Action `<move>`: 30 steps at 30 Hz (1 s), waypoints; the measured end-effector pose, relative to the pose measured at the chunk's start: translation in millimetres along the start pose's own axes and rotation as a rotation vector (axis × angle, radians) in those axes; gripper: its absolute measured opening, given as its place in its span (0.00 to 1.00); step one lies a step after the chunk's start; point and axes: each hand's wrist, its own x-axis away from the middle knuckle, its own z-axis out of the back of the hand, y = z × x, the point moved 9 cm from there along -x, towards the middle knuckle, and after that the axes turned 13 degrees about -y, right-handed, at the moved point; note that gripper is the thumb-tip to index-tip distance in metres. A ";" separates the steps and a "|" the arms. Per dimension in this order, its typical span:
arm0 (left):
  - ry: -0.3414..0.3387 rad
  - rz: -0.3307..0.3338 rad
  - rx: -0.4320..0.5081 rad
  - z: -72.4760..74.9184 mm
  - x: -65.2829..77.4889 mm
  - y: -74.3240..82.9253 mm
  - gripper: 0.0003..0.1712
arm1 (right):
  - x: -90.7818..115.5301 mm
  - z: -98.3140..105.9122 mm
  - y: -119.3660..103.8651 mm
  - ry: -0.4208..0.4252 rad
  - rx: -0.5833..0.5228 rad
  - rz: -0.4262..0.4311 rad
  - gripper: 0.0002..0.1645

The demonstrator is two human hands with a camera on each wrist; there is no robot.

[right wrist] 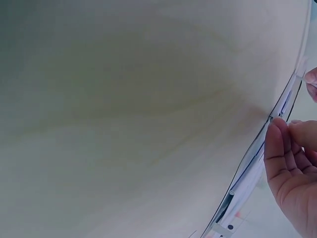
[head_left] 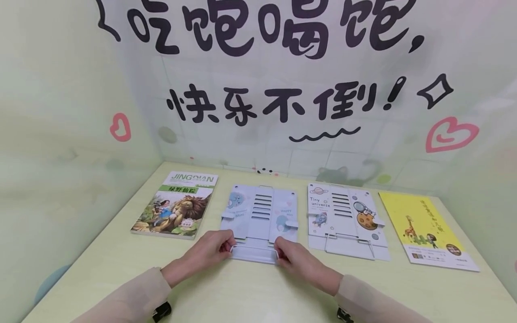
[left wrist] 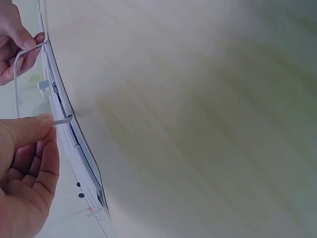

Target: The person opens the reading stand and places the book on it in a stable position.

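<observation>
Beige sleeves (head_left: 129, 298), two in number, run off the lower edge of the head view. Ahead of them, the left hand (head_left: 202, 253) and right hand (head_left: 305, 264) each pinch one side of one white wire bracket (left wrist: 17, 89); in the head view the fingers partly hide its sides. Directly beyond the grip, the bracket's pale-blue stand (head_left: 241, 226) lies on the table (head_left: 226, 291): slotted centre, two side clips, blue cartoon print, small lettering illegible. Right of the grip: one white planet-print stand (head_left: 343, 228), then one yellow book (head_left: 428, 231). Left and beyond: one lion-cover book (head_left: 177, 207). Farthest: one printed backdrop (head_left: 250, 146), top characters cut off.
</observation>
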 end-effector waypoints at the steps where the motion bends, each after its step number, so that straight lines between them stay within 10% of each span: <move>1: -0.001 -0.003 -0.004 -0.3 -0.1 -0.1 0.13 | 0.2 0.7 -0.4 0.004 0.008 0.003 0.16; 8: -0.091 -0.074 0.030 -2.2 -3.2 -3.7 0.10 | 3.3 7.6 11.2 0.010 -0.273 -0.033 0.10; 13: -0.120 -0.084 0.151 9.7 -11.2 -13.4 0.08 | 6.0 32.0 45.5 0.167 -0.524 -0.180 0.08; 22: 0.209 0.289 0.324 53.8 -29.7 -72.1 0.06 | 13.2 57.3 102.6 0.386 -0.635 -0.454 0.09; 30: 0.221 0.441 0.334 56.0 -45.7 -98.8 0.12 | 5.7 52.4 121.0 0.363 -0.657 -0.545 0.13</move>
